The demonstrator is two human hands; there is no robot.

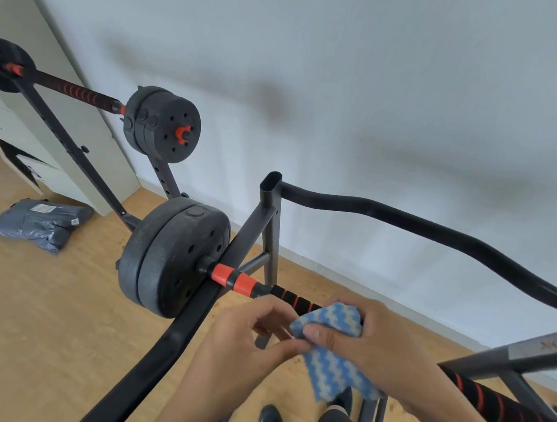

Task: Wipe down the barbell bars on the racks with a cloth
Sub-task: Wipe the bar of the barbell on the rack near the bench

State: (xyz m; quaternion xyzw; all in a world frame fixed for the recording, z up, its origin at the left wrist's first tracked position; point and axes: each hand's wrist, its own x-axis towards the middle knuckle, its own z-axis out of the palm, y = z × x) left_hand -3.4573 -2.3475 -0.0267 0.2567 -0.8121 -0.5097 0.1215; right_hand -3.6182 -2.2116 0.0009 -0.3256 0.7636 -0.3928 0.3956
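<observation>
A black barbell bar with red stripes (292, 299) lies across the near rack, with black weight plates (171, 259) on its left end behind an orange collar (233, 278). My right hand (370, 342) grips a blue and grey wavy-patterned cloth (333, 356) wrapped over the bar, thumb pressed on the cloth's front. My left hand (248, 337) is just left of it, fingers curled, its fingertips touching the cloth's edge below the bar. A second barbell (78, 91) with plates (163, 123) rests on a far rack at upper left.
The near rack's curved black tubes (434, 228) arch in front and to the right of me. A grey plastic parcel (39, 223) lies on the wooden floor at left. A pale cabinet (48, 96) stands by the white wall. My shoes (269, 421) show below.
</observation>
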